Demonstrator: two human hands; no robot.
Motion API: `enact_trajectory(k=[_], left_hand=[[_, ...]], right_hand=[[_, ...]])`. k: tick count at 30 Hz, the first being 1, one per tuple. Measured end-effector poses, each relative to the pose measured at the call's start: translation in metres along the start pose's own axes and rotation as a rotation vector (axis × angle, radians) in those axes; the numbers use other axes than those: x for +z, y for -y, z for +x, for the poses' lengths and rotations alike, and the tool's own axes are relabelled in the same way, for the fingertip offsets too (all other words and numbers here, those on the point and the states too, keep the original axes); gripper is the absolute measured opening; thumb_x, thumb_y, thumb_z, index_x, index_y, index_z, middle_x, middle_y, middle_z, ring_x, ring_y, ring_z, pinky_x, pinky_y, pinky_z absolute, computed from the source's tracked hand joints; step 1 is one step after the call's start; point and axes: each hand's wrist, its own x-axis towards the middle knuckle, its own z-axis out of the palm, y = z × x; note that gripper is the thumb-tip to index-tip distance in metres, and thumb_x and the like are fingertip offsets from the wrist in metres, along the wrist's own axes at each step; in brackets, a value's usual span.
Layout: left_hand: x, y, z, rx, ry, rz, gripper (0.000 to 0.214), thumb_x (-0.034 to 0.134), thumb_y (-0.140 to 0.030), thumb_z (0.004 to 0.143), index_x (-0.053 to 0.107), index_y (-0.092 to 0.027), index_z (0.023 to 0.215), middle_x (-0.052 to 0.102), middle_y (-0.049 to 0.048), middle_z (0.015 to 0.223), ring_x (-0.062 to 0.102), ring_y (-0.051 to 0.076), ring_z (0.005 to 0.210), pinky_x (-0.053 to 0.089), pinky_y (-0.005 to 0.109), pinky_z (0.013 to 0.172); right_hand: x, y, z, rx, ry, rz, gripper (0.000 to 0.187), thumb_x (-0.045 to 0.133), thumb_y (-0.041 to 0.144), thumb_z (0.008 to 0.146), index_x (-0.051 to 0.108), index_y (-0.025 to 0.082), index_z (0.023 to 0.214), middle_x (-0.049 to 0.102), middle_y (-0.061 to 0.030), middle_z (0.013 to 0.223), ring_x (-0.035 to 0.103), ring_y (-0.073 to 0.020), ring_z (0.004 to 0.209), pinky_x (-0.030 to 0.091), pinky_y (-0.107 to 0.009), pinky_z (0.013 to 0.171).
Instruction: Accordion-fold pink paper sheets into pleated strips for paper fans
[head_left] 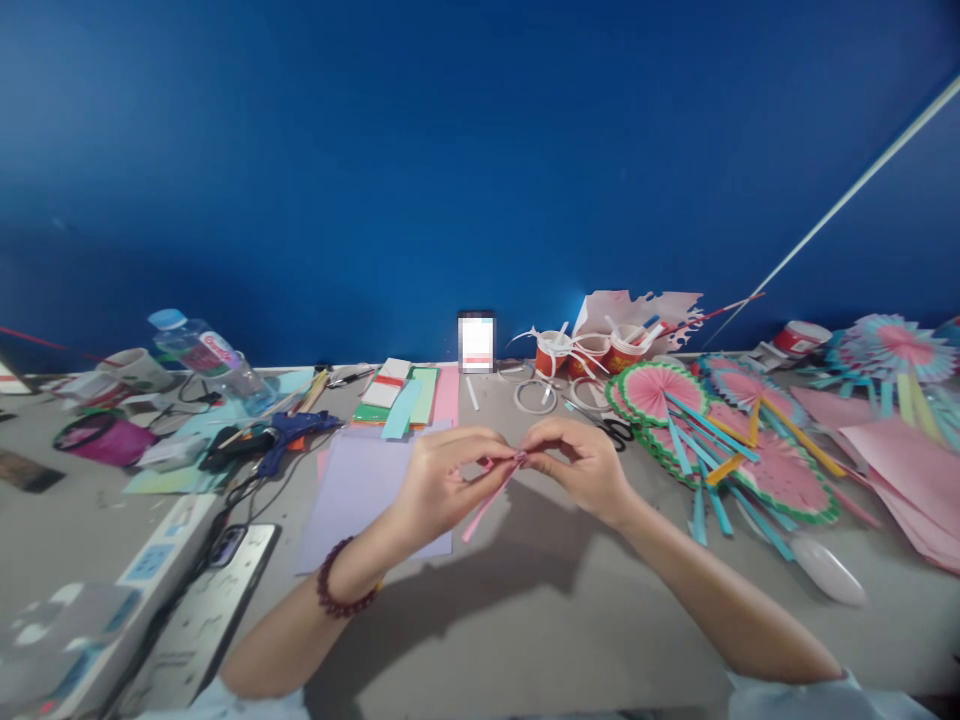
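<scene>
My left hand (452, 478) and my right hand (574, 462) meet fingertip to fingertip above the middle of the table. Between them they pinch a narrow pink paper strip (486, 508), whose loose end hangs down to the left. Its upper end is bunched up small at the fingertips and mostly hidden there. A beaded bracelet (328, 580) circles my left wrist. Under my left hand lies a lilac paper sheet (352, 490). Beyond my right hand are black-handled scissors (619, 433), partly covered.
Pink-and-green paper fans (660, 392) with blue strips lie to the right, beside pink sheets (907, 480). Red paper cups (628, 352) and a tape roll (535, 397) stand behind. At left are a blue glue gun (292, 432), a bottle (214, 355), a phone (206, 610) and a power strip (142, 590).
</scene>
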Motion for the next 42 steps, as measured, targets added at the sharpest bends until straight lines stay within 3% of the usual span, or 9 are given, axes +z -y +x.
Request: enact_trajectory(k=[8,17,23,32,42], left_hand=[[0.002,0.002,0.0,-0.004,-0.006,-0.027,0.009,0.062,-0.018,0.082,0.071,-0.017,0.081,0.071,0.0047,0.074,0.064,0.013,0.065,0.051,0.022,0.061],[0.002,0.001,-0.001,-0.043,0.009,-0.037,0.01,0.063,-0.02,0.082,0.071,-0.017,0.079,0.071,0.0046,0.073,0.064,0.013,0.064,0.051,0.022,0.06],[0.003,0.002,0.001,-0.106,0.011,-0.078,0.007,0.066,-0.019,0.08,0.071,-0.017,0.077,0.071,0.0036,0.073,0.063,0.012,0.064,0.048,0.021,0.055],[0.002,0.003,0.003,-0.154,0.085,-0.105,0.012,0.06,-0.024,0.084,0.065,-0.017,0.077,0.067,0.0033,0.076,0.061,0.012,0.07,0.048,0.023,0.065],[0.005,0.006,0.002,-0.117,0.102,-0.15,0.011,0.061,-0.023,0.084,0.067,-0.017,0.077,0.069,0.0052,0.077,0.063,0.013,0.07,0.049,0.023,0.064]], right_hand=[[0.0,-0.002,-0.002,0.056,0.001,-0.004,0.016,0.068,0.035,0.079,0.068,0.019,0.083,0.069,-0.0039,0.076,0.064,-0.0142,0.066,0.054,-0.025,0.063],[0.003,-0.003,-0.003,0.137,0.023,0.139,0.016,0.069,0.033,0.078,0.068,0.018,0.084,0.068,-0.0031,0.076,0.066,-0.0131,0.061,0.057,-0.024,0.059],[0.002,0.0,-0.005,0.088,0.026,0.07,0.014,0.068,0.031,0.079,0.068,0.019,0.085,0.069,-0.0031,0.077,0.066,-0.0135,0.064,0.056,-0.025,0.061],[-0.003,0.009,0.001,-0.039,0.025,0.026,0.011,0.068,0.031,0.08,0.069,0.021,0.085,0.067,-0.0033,0.078,0.062,-0.014,0.07,0.051,-0.025,0.063],[-0.002,0.008,-0.001,0.121,0.08,0.207,0.015,0.074,0.027,0.073,0.064,0.02,0.079,0.062,-0.0009,0.077,0.061,-0.0135,0.071,0.054,-0.026,0.066]])
